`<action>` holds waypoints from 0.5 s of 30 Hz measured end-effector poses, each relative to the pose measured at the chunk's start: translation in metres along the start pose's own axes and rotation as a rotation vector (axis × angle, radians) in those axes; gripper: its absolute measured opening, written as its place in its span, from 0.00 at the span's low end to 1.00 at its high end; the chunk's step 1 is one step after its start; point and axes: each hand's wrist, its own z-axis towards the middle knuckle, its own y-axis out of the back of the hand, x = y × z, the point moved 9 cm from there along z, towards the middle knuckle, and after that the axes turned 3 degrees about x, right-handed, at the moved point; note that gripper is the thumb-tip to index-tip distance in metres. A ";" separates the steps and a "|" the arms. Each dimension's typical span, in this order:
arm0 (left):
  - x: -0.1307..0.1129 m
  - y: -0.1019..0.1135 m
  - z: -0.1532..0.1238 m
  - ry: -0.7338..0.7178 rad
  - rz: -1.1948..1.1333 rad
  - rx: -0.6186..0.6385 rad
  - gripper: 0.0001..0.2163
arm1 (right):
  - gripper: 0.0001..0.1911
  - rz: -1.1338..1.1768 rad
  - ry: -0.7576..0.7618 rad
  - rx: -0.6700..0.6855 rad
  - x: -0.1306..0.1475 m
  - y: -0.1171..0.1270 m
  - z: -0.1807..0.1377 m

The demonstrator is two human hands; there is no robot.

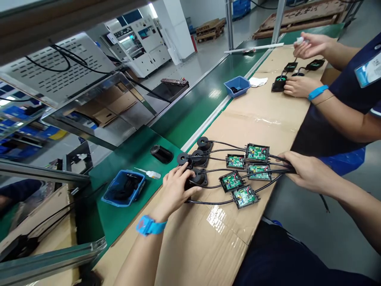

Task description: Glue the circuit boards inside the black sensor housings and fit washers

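Several black round parts (200, 155) lie on the cardboard sheet (220, 242), each wired by a black cable to a green circuit board in a black tray (257, 153). My left hand (175, 190) rests on the nearest round part (196, 179), fingers curled around it. At the bench's right edge my right hand (305, 171) is closed around the bundle of black cables (281, 170).
A blue bin (123, 187), a small white glue bottle (150, 173) and a black cylinder (161, 153) sit on the green conveyor (190, 115). Farther along, a co-worker's hands (300, 85) handle similar parts beside another blue bin (237, 85) and a white cloth (257, 82).
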 end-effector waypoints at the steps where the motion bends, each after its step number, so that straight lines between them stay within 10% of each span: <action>1: 0.002 0.001 -0.004 -0.001 -0.007 0.015 0.15 | 0.15 -0.003 -0.003 0.012 0.002 0.000 -0.002; 11: -0.007 0.008 0.007 -0.057 -0.023 -0.037 0.15 | 0.17 0.028 -0.038 0.044 0.007 0.011 -0.005; 15: 0.020 0.013 -0.017 -0.100 -0.111 -0.017 0.40 | 0.15 0.078 -0.032 0.054 0.011 0.012 -0.008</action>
